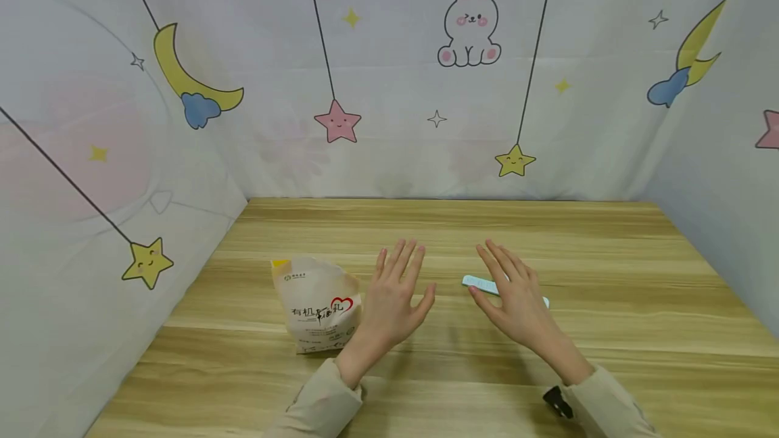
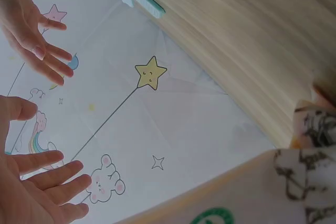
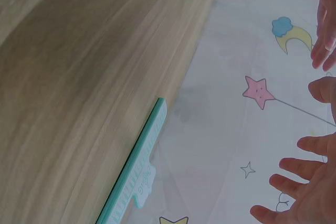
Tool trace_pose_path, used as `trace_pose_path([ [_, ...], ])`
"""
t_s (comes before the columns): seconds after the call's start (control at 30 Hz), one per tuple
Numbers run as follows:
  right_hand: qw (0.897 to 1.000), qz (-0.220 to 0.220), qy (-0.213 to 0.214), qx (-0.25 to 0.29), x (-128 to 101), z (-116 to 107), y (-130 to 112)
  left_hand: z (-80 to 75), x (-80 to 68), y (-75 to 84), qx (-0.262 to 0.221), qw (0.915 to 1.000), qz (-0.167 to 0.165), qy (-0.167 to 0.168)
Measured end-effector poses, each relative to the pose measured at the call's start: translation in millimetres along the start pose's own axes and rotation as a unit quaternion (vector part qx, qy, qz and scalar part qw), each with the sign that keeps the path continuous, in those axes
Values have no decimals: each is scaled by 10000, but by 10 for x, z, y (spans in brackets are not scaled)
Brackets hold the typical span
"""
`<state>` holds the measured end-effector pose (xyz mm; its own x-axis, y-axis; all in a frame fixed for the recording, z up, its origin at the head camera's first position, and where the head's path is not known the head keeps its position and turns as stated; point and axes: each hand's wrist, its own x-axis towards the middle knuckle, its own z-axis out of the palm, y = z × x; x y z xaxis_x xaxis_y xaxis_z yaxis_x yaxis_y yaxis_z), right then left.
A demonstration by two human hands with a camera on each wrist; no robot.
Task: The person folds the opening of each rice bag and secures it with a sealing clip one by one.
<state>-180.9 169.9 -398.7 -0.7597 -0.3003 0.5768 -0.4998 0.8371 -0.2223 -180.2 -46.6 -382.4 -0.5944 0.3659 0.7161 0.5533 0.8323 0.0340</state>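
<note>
Directly under the flat, empty right hand (image 1: 517, 299) lies the teal clip (image 1: 481, 283); left hand (image 1: 395, 296) likewise spread.

Table (image 1: 608, 276) of matt, grained wood; bag (image 1: 319, 313) of crinkled paper; clip (image 3: 134, 182) of smooth plastic.

A wooden table (image 1: 608, 255) is enclosed on three sides by a pale printed cloth (image 1: 389, 73), on which stars, moons, clouds and a rabbit (image 1: 469, 23) are drawn, some hung from thin black lines.
</note>
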Motion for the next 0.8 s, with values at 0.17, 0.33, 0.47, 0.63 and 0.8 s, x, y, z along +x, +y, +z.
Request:
trace_pose_path([
  [0.17,9999,-32,75,130,11,-13,-30,-22,3,-6,-33,9997,94,233],
  [0.33,9995,-74,178,256,15,-21,-56,-62,12,-10,-31,9990,162,414],
  [0.47,9989,-108,263,364,15,-15,-76,-99,20,-13,-26,9984,199,531],
  [0.63,9985,-167,343,394,13,-7,-103,-149,25,-18,-86,9973,262,688],
  [0.8,9977,-247,443,450,17,-2,-130,-193,39,-28,-149,9963,328,783],
])
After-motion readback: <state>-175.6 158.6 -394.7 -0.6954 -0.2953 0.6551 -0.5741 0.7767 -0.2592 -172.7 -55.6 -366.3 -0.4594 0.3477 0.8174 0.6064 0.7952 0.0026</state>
